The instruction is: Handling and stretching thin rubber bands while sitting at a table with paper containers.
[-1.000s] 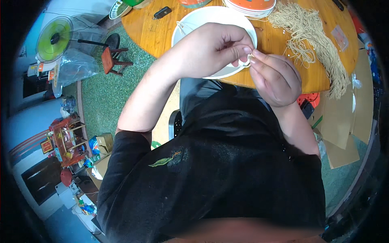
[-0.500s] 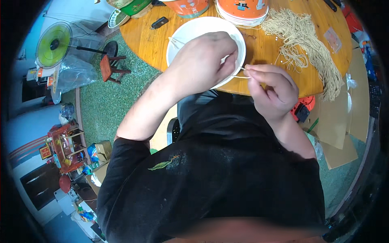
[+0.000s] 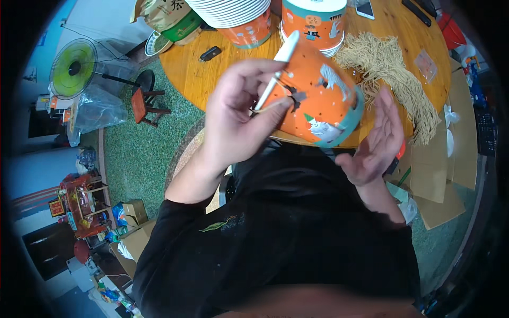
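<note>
An orange paper bucket [image 3: 318, 95] with a white rim, a teal base band and printed figures is tipped on its side above the table's near edge. My left hand [image 3: 233, 111] grips it at the rim, thumb pressed on the outer wall and fingers by the rim. A thin beige cord shows beside those fingers; its ends are hidden. To the right of the base, my right hand [image 3: 379, 140] is open, palm toward the bucket, apparently just clear of it. Behind it on the table lies a loose bundle of beige cords [image 3: 392, 69].
Two stacks of similar buckets, the left stack [image 3: 246, 34] and the right stack [image 3: 313, 24], stand on the wooden table [image 3: 183, 69]. A small black object [image 3: 210, 53], a phone [image 3: 365, 9] and a clear plastic bag [image 3: 426, 66] lie around them. Cardboard [image 3: 427, 169] leans at the right.
The bucket has turned from mouth-up to lying sideways, its outer wall now showing. My left hand has shifted to its rim. My right hand has let go of the cord and opened.
</note>
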`<action>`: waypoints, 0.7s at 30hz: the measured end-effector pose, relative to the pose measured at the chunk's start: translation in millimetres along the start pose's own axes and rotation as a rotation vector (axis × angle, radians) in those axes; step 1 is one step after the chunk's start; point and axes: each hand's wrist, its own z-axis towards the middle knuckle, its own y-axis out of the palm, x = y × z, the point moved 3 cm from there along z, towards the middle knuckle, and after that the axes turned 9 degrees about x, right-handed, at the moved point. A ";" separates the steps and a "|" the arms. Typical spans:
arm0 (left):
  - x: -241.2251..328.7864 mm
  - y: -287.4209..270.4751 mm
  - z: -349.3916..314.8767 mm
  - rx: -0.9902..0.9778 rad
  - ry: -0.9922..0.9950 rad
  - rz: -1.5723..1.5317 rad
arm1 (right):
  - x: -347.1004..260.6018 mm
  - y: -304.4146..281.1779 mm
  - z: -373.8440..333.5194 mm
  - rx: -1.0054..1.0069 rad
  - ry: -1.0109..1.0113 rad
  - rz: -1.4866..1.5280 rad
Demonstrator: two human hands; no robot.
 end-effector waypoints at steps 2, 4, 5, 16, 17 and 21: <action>-0.6 -0.1 8.5 0.035 -0.080 -0.290 | 4.8 2.2 -5.9 0.046 0.089 0.126; -7.1 8.5 15.2 0.065 -0.171 -0.482 | 4.0 1.2 -15.2 0.043 0.214 0.146; -11.9 15.8 20.4 0.079 -0.194 -0.533 | 5.3 1.2 -15.4 0.033 0.185 0.106; -84.9 13.8 134.5 0.141 -0.333 -0.266 | 38.5 8.5 148.9 -0.047 0.215 -0.280; -92.2 7.8 138.5 0.176 -0.320 -0.231 | 40.4 14.6 163.8 -0.026 0.251 -0.258; -127.8 -16.6 130.6 0.195 -0.309 -0.060 | 34.5 33.4 199.6 -0.068 0.269 -0.470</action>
